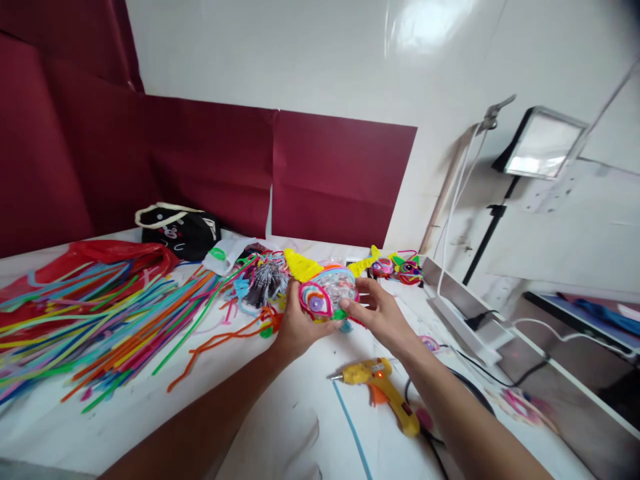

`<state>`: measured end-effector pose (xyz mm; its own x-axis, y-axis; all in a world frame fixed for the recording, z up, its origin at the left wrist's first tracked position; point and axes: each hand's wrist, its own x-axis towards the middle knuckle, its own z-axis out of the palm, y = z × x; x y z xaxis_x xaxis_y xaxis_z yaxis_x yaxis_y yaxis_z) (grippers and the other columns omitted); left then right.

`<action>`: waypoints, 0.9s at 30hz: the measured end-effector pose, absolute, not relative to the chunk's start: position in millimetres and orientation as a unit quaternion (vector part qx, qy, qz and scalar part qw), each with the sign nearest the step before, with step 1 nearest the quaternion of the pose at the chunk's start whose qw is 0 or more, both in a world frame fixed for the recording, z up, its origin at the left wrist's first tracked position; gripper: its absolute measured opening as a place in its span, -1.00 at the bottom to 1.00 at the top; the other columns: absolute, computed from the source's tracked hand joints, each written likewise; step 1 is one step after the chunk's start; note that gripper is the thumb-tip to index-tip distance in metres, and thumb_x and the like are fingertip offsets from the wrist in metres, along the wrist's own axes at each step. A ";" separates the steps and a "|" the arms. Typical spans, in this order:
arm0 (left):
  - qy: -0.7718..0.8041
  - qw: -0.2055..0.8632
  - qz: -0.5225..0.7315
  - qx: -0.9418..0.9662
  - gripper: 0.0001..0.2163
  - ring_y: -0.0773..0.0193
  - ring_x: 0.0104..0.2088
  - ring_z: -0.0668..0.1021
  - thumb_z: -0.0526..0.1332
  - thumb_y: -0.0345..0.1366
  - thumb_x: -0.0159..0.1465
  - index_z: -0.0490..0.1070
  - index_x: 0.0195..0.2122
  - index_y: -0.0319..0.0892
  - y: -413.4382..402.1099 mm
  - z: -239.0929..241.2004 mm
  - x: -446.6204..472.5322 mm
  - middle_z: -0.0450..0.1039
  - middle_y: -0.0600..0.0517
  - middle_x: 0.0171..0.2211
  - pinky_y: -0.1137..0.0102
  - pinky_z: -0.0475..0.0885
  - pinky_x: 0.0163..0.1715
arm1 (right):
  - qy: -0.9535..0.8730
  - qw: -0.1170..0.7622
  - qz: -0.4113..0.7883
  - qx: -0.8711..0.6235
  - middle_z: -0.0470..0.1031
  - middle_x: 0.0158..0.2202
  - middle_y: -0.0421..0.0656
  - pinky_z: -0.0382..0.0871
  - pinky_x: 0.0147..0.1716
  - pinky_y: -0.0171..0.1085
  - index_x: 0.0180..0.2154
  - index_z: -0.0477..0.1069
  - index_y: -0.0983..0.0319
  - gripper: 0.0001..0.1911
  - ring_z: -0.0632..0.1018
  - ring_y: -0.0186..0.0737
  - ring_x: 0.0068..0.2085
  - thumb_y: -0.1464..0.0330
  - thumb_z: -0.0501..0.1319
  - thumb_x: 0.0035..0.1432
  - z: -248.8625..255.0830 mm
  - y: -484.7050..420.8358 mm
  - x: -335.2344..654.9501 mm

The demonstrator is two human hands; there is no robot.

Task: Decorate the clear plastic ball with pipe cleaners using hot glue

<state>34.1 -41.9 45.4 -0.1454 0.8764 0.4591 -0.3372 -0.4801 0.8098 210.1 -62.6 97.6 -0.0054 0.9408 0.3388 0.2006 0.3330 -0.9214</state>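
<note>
- White-covered table (285, 400), creased toward its near edge
- Many coloured pipe cleaners (145, 327) spread along the left edge
- Red plastic bag (120, 250), at the far left corner
- Black bag (175, 233) beside it, against the far edge
- Small colourful crafts (410, 268) sat near the far right corner
- Yellow glue gun (380, 380) lay right of centre, light glowing
- Blue strip (351, 427) ran toward the near edge

Craft piece (327, 293): between my left hand (295, 327) and right hand (383, 310).
Pipe cleaners (147, 323): on the surface (280, 407), left of my left hand.
Bag (180, 235): beyond my left hand, to its left.
Glue gun (387, 388): on my right hand's near side.
</note>
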 end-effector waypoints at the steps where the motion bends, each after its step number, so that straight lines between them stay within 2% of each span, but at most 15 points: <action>1: 0.278 0.435 0.699 0.495 -0.10 -0.21 0.23 0.36 0.57 -0.52 -0.41 0.33 0.05 -0.10 -41.1 42.1 33.8 0.39 -0.10 0.06 0.05 0.31 0.20 | -0.613 0.535 0.355 -0.461 0.57 -0.09 -0.10 0.47 -0.25 -0.13 -0.08 0.46 0.17 -0.47 0.59 -0.06 -0.18 0.17 0.47 -0.11 93.7 -62.0 210.7; 5: 0.299 0.440 0.657 0.535 -0.11 -0.17 0.18 0.40 0.57 -0.53 -0.39 0.33 0.04 -0.12 -39.1 30.6 31.4 0.40 -0.09 0.02 0.01 0.24 0.24 | -0.597 0.537 0.387 -0.453 0.58 -0.12 -0.11 0.48 -0.22 -0.14 -0.08 0.47 0.18 -0.45 0.60 -0.10 -0.21 0.16 0.49 -0.13 77.6 -61.2 213.7; 9: 0.257 0.477 0.616 0.572 -0.16 -0.09 0.15 0.44 0.55 -0.50 -0.25 0.29 0.10 -0.08 -40.3 26.0 26.4 0.41 -0.10 0.05 0.06 0.27 0.24 | -0.586 0.537 0.395 -0.461 0.58 -0.09 -0.12 0.48 -0.16 -0.12 -0.06 0.47 0.16 -0.44 0.60 -0.11 -0.19 0.15 0.48 -0.11 66.4 -62.3 215.9; 13: 0.222 0.512 0.599 0.575 -0.29 -0.07 0.16 0.46 0.49 -0.34 -0.01 0.28 0.18 -0.10 -44.5 30.0 24.0 0.40 -0.14 0.13 0.11 0.33 0.19 | -0.581 0.540 0.408 -0.452 0.57 -0.06 -0.10 0.50 -0.17 -0.12 -0.05 0.46 0.18 -0.43 0.60 -0.09 -0.15 0.13 0.48 -0.10 62.3 -64.0 216.5; 18: 0.158 0.549 0.643 0.510 -0.48 0.04 0.28 0.35 0.29 -0.10 0.25 0.30 0.23 0.02 -45.8 35.2 29.9 0.41 -0.04 0.19 0.15 0.20 0.29 | -0.576 0.540 0.410 -0.457 0.58 -0.07 -0.09 0.50 -0.16 -0.13 -0.04 0.45 0.18 -0.42 0.60 -0.07 -0.12 0.09 0.46 -0.07 57.2 -65.8 216.1; 22: 0.119 0.596 0.642 0.467 -0.55 0.09 0.26 0.38 0.23 -0.11 0.30 0.32 0.22 0.04 -44.5 36.6 34.4 0.41 0.00 0.19 0.18 0.22 0.27 | -0.569 0.539 0.401 -0.475 0.59 -0.06 -0.06 0.51 -0.18 -0.13 -0.04 0.45 0.19 -0.41 0.61 -0.06 -0.13 0.04 0.44 -0.05 52.6 -66.9 216.6; 27: 0.116 0.606 0.630 0.471 -0.52 0.08 0.26 0.37 0.20 -0.12 0.33 0.26 0.27 0.02 -42.2 33.5 34.3 0.41 0.00 0.20 0.17 0.23 0.26 | -0.567 0.538 0.394 -0.484 0.59 -0.08 -0.06 0.50 -0.18 -0.14 -0.04 0.45 0.19 -0.40 0.61 -0.06 -0.13 0.04 0.44 -0.08 48.9 -68.0 218.0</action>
<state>34.3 -42.2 33.5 0.1788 0.8737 0.4525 -0.6542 -0.2379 0.7179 218.0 -68.0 48.9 0.0472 0.9726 0.2275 0.1245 0.2202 -0.9675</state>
